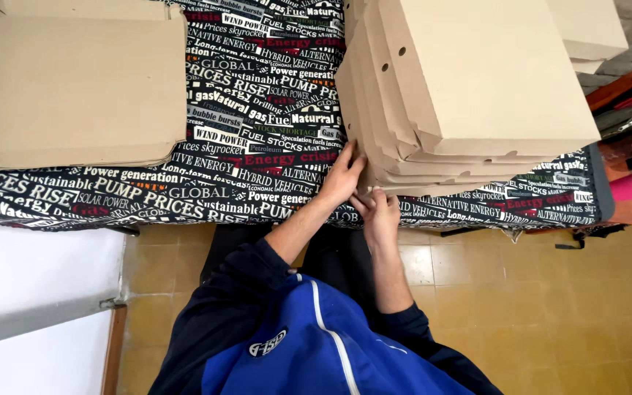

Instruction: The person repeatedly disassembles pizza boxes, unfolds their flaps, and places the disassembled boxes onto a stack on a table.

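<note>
Blue jacket sleeves (287, 336) fill the near edge, both forearms reaching forward over the tiled floor (550, 307). At the surface (184, 183), draped in a black printed cloth, the left hand (343, 178) and right hand (380, 213) meet at the near-left corner of the stack of folded cardboard boxes (469, 95). The stack lies ahead and to the right. Each grip is partly closed, fingertips pinching the lowest edges. Farther left lies a pile of flat cardboard (74, 80).

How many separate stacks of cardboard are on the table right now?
3. One flat stack at the table's left, one fanned stack at the right where both hands work, and a smaller pile at top right, partly cut off.
</note>
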